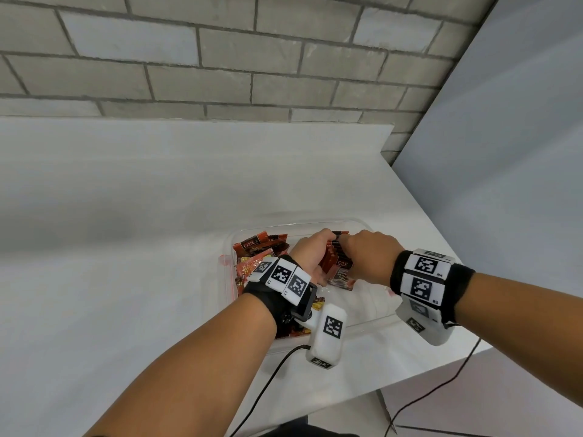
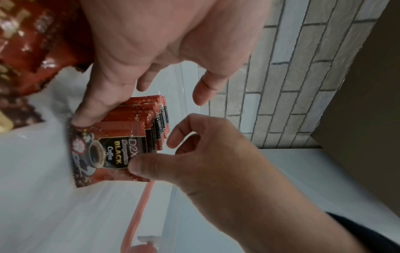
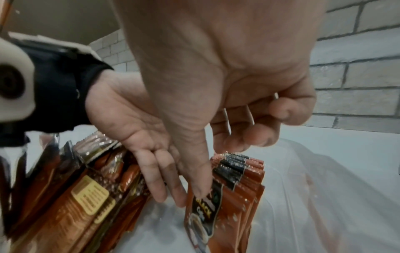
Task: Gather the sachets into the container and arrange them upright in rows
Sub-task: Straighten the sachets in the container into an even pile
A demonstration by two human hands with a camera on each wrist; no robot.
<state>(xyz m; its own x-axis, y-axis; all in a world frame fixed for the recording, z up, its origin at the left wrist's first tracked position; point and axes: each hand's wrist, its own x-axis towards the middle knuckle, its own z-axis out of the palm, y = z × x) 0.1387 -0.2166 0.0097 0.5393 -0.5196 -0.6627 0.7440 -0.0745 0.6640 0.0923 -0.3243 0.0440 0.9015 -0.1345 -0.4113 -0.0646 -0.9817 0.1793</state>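
A: So, where does the row of sachets [image 1: 335,257] stand?

B: Inside the clear container [image 1: 369,320], toward its far wall, on edge, packed face to face. A loose heap of sachets [image 1: 257,252] lies at the container's left side, not yet sorted.

A: And the hands?

B: The left hand [image 1: 310,252] lies flat along the row's left edge, fingers straight, bracing it. The right hand [image 1: 369,253] curls over the row from the other side; its thumb presses on the front sachet [image 2: 101,152] and its fingers bend over the top edges, so it pinches the row between them.

A: How will they handle?

B: I judge them light, thin and glossy, so they will slide on one another and flop over once the support goes. Best take the row by its two outer faces, squeezed as one block, not by a single top seam.

A: Anything you can't make out?

B: How many sachets the row holds, and whether its rear sachet touches the container's far wall. The wrist cameras cover the container's near corner in the head view, and the heap is blurred in both wrist views.
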